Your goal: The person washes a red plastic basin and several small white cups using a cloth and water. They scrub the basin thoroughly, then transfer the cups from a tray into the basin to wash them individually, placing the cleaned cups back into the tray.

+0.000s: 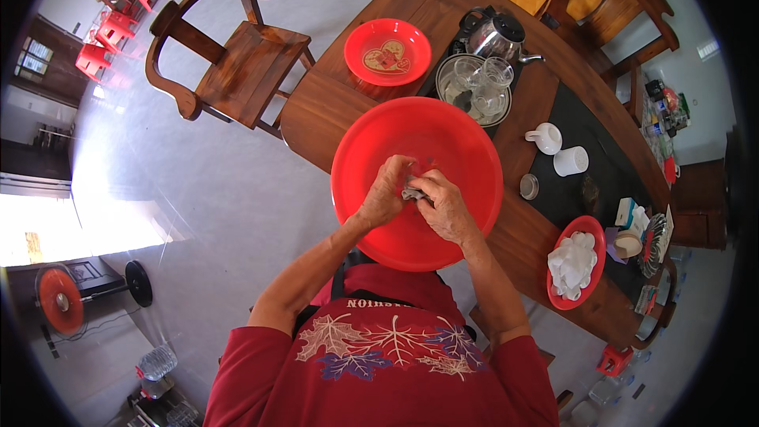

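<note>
Over the large red plastic basin (379, 130), both my hands meet. My right hand (443, 206) grips a crumpled grey cloth (414, 192). My left hand (386, 193) is curled around a small clear piece (410, 175), seemingly a glass cup, mostly hidden by the fingers and cloth. Just beyond the basin, a round tray (443, 84) carries several clear glass cups (489, 98). A flat red plate (362, 41) with a printed gold design lies to its left.
A steel kettle (495, 38) stands behind the tray on the wooden table (320, 112). Rightward are a white teapot (545, 137), a white perforated cylinder (571, 161), a small round lid (529, 186) and a red oval basket (560, 302) of white cups. A wooden armchair (243, 65) stands left.
</note>
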A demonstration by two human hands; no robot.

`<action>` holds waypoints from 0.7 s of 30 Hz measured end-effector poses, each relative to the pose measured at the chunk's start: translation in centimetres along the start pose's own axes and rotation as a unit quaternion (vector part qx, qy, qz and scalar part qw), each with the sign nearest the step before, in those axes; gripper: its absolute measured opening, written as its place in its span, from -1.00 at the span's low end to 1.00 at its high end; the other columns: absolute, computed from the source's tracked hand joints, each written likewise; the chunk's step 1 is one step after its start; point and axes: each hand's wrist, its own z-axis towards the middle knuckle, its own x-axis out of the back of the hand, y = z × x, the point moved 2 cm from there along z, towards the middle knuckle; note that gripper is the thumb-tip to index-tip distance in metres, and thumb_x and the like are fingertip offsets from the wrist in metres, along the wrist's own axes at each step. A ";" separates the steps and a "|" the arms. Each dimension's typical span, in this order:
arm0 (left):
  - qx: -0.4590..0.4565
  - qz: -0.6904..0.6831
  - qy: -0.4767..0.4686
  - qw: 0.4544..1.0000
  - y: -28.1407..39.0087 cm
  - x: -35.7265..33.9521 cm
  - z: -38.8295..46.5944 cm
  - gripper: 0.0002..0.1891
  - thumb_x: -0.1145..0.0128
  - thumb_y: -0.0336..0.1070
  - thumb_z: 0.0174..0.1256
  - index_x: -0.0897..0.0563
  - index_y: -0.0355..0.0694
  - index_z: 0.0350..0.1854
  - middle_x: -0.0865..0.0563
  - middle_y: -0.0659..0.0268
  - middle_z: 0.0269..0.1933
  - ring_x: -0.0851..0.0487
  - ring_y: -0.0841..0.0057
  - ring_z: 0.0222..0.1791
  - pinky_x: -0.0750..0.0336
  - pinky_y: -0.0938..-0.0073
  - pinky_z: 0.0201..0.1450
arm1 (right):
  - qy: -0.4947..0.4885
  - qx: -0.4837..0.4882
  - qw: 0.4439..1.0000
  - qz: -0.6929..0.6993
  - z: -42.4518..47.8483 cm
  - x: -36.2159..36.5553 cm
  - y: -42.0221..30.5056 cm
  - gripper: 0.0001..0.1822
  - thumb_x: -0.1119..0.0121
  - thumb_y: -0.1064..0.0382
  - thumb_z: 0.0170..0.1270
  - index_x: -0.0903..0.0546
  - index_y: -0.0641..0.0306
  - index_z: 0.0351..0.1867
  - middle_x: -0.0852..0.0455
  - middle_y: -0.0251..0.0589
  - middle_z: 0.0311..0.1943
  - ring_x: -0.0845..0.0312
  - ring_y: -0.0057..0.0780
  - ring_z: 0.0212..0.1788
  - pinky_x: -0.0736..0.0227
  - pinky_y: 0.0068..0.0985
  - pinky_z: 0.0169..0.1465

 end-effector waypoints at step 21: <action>0.352 -0.535 0.041 0.767 -1.5 -0.6 0.2 -0.65 -0.01 0.12 0.37 -0.52 -0.08 -0.17 -0.64 0.40 -0.21 -0.61 0.48 -0.21 -0.50 0.39 -0.14 | 0.078 -0.063 0.989 0.107 -1.0 -0.6 0.1 -0.64 -0.18 0.55 0.02 -0.56 0.29 -0.08 -0.51 -0.13 -0.21 -0.57 -0.32 -0.23 -0.50 -0.48 -0.25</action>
